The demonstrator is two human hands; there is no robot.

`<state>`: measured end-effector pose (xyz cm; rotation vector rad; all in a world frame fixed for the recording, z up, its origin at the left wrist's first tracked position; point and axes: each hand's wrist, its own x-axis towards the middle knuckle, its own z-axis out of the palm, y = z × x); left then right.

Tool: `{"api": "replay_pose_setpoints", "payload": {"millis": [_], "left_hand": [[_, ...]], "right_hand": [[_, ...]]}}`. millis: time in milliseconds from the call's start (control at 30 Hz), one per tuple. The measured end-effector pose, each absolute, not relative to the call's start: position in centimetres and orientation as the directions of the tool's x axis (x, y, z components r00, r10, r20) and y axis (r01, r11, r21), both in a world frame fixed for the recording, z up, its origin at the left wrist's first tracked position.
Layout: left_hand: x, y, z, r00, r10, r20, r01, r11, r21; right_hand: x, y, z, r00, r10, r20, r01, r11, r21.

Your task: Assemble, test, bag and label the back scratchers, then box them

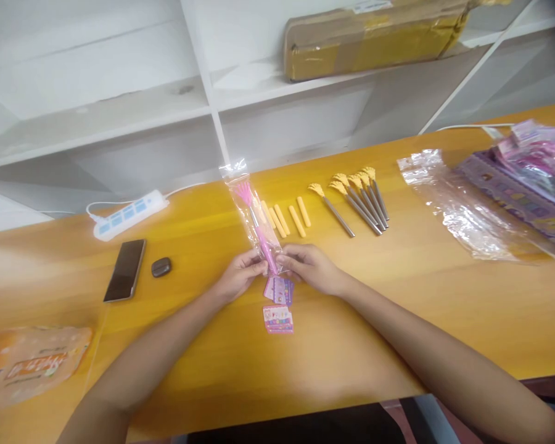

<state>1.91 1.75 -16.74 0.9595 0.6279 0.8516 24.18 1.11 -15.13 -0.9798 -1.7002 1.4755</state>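
A pink back scratcher (pixel 267 248) with a metal shaft lies inside a clear plastic bag (pixel 238 174), its claw end pointing away from me. My left hand (pixel 244 273) pinches the bag's near end from the left. From the right, my right hand (pixel 311 266) grips the same end between thumb and fingers. Just below the hands are small purple cards (pixel 280 290), with pink cards (pixel 278 319) nearer to me. Several yellow handle tubes (pixel 296 221) lie beyond the hands, partly behind the bag. Farther right, several yellow claw heads on metal rods (pixel 363 200) lie side by side.
A power strip (pixel 130 216), a phone (pixel 124 270) and a small black case (pixel 161 267) lie left. An orange package (pixel 39 364) is at the near left. Clear bags (pixel 462 216) and purple printed packaging (pixel 509 191) lie right. A taped carton (pixel 374 40) sits on the shelf.
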Motion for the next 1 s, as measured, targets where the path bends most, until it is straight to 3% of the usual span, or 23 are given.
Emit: {"api": "replay_pose_setpoints", "payload": {"millis": [300, 600, 733, 867, 1000], "left_hand": [[2.0, 1.7, -16.7, 0.494, 0.862, -0.112, -0.341, 0.312, 0.887], [2.1, 1.4, -17.1, 0.458, 0.882, -0.11, -0.327, 0.282, 0.902], [1.7, 2.1, -17.4, 0.235, 0.969, -0.079, -0.351, 0.16, 0.923], [0.4, 4.5, -17.0, -0.082, 0.996, -0.025, -0.443, -0.014, 0.897], [-1.2, 6.6, -16.3, -0.162, 0.986, -0.035, -0.457, -0.044, 0.888]], "right_hand": [[24.0, 1.3, -15.3, -0.388, 0.921, 0.044, 0.128, 0.101, -0.987], [24.0, 1.2, -15.3, -0.409, 0.912, 0.046, 0.172, 0.127, -0.977], [23.9, 0.5, -14.9, -0.51, 0.86, 0.018, 0.171, 0.121, -0.978], [23.3, -1.1, -14.1, -0.711, 0.704, 0.001, 0.177, 0.18, -0.967], [22.5, -2.9, -13.3, -0.843, 0.538, -0.009, 0.186, 0.276, -0.943]]}}
